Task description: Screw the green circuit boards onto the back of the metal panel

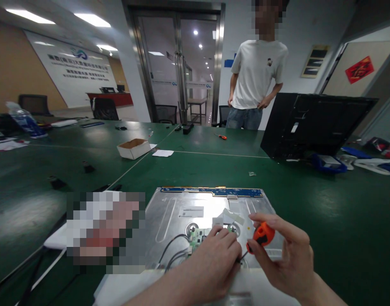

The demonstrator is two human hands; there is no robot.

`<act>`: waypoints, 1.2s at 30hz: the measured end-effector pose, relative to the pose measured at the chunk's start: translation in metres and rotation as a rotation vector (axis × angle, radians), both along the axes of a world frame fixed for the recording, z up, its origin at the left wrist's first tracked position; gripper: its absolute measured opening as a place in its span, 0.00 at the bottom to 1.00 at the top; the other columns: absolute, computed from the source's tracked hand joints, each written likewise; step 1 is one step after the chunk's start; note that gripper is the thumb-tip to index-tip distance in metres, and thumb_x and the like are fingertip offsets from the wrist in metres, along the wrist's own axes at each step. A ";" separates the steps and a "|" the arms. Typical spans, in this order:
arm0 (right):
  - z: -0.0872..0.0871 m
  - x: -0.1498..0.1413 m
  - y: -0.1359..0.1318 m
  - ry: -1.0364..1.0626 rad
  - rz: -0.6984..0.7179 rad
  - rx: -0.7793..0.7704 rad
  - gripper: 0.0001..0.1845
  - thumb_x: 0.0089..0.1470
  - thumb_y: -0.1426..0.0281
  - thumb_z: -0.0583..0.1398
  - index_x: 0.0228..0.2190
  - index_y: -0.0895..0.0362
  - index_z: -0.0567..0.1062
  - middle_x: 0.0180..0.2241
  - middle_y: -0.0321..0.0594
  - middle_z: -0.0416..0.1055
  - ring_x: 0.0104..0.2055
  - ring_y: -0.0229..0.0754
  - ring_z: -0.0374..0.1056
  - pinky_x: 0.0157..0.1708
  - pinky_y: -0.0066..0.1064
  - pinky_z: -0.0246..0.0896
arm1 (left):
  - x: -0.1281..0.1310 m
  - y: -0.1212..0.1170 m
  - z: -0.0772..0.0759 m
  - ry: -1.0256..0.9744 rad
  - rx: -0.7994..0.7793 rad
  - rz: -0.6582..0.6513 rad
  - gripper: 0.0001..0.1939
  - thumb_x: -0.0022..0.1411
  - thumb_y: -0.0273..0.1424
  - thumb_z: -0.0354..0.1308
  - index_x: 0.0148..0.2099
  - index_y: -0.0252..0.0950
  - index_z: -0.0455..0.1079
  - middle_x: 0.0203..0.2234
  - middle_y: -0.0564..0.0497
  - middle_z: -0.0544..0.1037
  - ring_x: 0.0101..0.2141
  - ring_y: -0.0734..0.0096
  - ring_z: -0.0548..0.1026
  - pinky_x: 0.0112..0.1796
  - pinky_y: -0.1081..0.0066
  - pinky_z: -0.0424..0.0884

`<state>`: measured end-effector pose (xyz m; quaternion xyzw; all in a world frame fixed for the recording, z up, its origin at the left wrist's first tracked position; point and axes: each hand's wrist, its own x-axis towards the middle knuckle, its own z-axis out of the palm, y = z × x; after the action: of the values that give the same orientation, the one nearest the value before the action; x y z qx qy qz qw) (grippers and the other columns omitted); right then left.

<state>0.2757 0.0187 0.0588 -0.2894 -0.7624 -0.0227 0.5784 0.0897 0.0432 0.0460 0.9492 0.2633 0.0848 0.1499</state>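
Observation:
In the head view, my right hand (290, 250) holds an orange and black screwdriver (264, 233) between thumb and fingers. Its thin shaft slants down left toward my left hand (216, 255); the tip is hidden. My left hand is closed, fingers bent and pressed together, low over a small green circuit board (197, 236). Whatever lies under those fingers is out of sight. Beneath both hands is a silver metal display panel (169, 212) with a blue circuit strip (210, 192) along its far edge. Black cables (171, 248) run from the board, and pale tape (230, 216) lies beyond my left fingers.
A white open box (134, 148) and a white paper (163, 153) lie across the green table (207, 170). Another orange screwdriver (222, 137) is farther back. At right stands a black monitor housing (312, 123). A person in a white shirt (258, 72) stands opposite.

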 end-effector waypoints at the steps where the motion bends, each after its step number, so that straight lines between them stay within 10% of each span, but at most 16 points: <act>1: -0.001 0.000 0.000 -0.003 0.001 -0.003 0.31 0.51 0.81 0.62 0.56 0.56 0.62 0.45 0.47 0.76 0.40 0.43 0.76 0.38 0.35 0.76 | 0.000 0.000 0.000 0.000 -0.001 0.000 0.07 0.66 0.26 0.53 0.47 0.35 0.68 0.42 0.45 0.75 0.45 0.57 0.71 0.52 0.56 0.62; 36: -0.006 0.007 0.000 -0.033 -0.059 0.001 0.31 0.51 0.81 0.63 0.55 0.59 0.61 0.48 0.47 0.72 0.48 0.43 0.72 0.47 0.33 0.70 | -0.001 0.001 -0.002 -0.008 -0.027 0.000 0.10 0.65 0.25 0.54 0.49 0.36 0.67 0.44 0.45 0.75 0.46 0.57 0.71 0.54 0.54 0.62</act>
<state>0.2823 0.0182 0.0527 -0.3111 -0.7628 -0.0448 0.5651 0.0892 0.0438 0.0440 0.9468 0.2638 0.0852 0.1636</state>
